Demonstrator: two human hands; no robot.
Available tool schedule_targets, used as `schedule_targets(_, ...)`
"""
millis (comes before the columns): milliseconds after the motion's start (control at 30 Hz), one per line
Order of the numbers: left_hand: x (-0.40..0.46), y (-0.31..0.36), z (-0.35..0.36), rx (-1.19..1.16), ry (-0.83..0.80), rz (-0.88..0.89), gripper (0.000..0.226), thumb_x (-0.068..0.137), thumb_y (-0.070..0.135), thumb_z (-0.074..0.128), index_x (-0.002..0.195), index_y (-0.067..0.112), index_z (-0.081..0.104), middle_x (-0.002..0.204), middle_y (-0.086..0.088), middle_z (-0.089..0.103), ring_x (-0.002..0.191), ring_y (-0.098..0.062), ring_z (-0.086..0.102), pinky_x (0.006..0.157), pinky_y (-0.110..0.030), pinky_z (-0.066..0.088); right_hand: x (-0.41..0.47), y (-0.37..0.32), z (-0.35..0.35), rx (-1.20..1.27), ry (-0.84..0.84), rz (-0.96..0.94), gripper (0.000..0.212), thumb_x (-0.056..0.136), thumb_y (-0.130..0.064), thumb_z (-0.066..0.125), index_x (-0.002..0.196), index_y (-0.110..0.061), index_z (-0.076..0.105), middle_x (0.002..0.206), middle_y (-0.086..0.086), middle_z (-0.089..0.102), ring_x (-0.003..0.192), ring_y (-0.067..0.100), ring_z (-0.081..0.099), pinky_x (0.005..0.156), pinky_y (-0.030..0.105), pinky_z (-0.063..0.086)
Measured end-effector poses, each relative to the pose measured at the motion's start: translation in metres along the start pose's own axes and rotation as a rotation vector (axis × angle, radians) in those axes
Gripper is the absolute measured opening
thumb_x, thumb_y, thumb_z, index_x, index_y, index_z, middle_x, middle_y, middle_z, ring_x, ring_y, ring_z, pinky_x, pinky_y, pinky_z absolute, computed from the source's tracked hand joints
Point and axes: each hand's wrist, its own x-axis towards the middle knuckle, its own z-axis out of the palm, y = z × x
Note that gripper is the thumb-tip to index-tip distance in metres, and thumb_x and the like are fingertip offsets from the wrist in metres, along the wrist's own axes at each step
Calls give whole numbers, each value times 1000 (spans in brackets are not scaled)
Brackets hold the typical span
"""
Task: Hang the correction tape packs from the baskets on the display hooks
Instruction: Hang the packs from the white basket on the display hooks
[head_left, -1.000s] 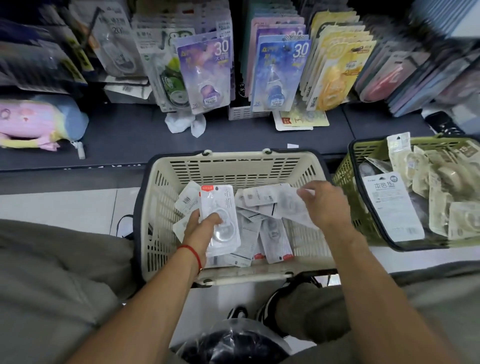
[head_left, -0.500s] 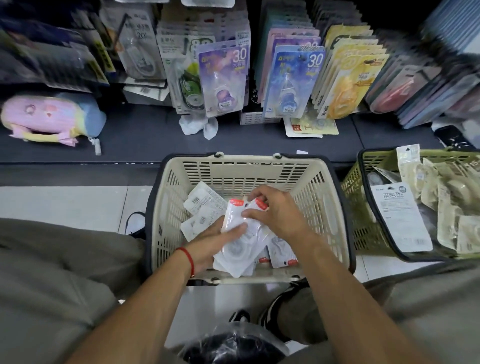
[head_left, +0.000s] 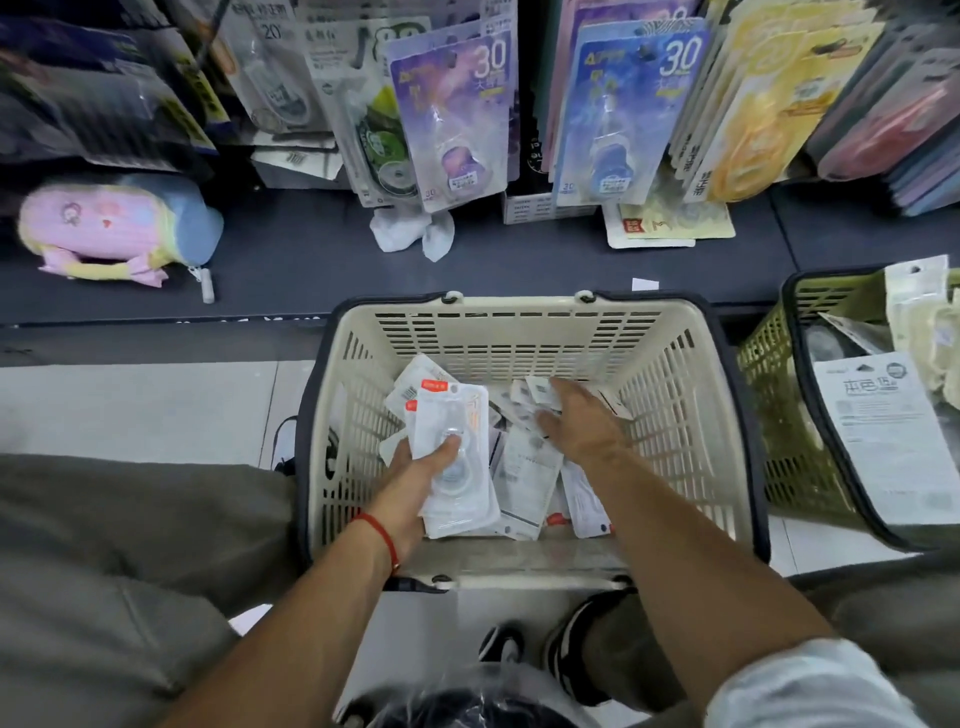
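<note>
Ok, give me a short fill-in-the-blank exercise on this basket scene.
1. The left hand grips a stack of packs over the ____ basket.
2. The right hand reaches into the loose packs with its fingers ____.
3. A ____ string circles the left wrist.
4. The green basket stands on the person's ____ side.

Missing words: cream; spread; red; right

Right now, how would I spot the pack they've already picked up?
Find the cream basket on the floor in front of the shelf. Over its left half, the left hand grips a stack of packs by the lower end; unlike the loose packs lying flat, it is raised.
</note>
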Motion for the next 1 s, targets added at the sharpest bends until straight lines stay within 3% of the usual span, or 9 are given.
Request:
schedule_targets(133,3,0,6,-6,9,-11,44,93,26,77,135,23,65,125,-11,76,116,-37,71,101,-64,54,7,-5,-5,-323,18,-106,58,95,-7,65,148,-20,47,140,11,63,126,34,63,103,43,50)
schedule_targets(233,5,0,15,2,36,-5,44,94,26,76,137,23,64,127,-12,75,116,-38,71,100,-66,54,-4,-5,-19,-369,149,-168,47,96,1,53,140,-17,50,125,10,72,111,33,71,92,41,54)
schedule_targets(400,6,6,41,-24,60,45,45,91,24,76,135,25,64,128,-12,73,114,-39,70,92,-60,60,-35,-12,-62,111,364,-131,33,103,-3,47,132,-7,62,98,20,72,86,37,67,71,39,47)
schedule_targets(500,3,12,49,-28,89,100,46,89,27,78,131,29,59,127,-9,71,112,-36,69,96,-64,57,-59,-18,-90,628,433,-64,29,101,3,49,118,-8,70,89,8,73,72,17,63,65,30,51)
schedule_targets(600,-5,18,52,-68,18,114,48,91,28,79,132,33,54,127,-7,71,113,-35,70,96,-65,57,-84,-29,-105,1234,390,-14,33,98,12,51,120,-8,64,109,18,75,80,15,73,63,26,59)
schedule_targets(700,-17,20,56,-137,-154,120,61,85,39,83,138,36,52,133,-2,72,121,-31,69,103,-65,53,-105,-41,-98,1522,393,20,64,94,16,60,149,-14,45,124,18,68,103,21,73,68,27,63)
schedule_targets(800,-29,21,55,-156,-290,164,76,79,44,84,145,43,48,137,3,71,128,-27,66,108,-61,51,-119,-52,-85,1578,349,11,78,95,15,63,157,-23,37,135,6,67,121,27,69,76,28,64)
schedule_targets(900,-37,26,49,-166,-338,238,84,74,49,87,146,45,45,141,3,68,131,-26,64,110,-58,50,-128,-64,-81,1440,316,-4,63,93,14,65,146,-17,51,132,11,69,115,33,72,76,34,65)
schedule_targets(1000,-46,37,47,-186,-340,320,72,83,40,81,145,40,45,140,2,69,130,-25,65,111,-58,50,-136,-74,-82,1227,330,9,56,90,4,74,137,-21,59,121,6,74,107,32,73,72,37,63)
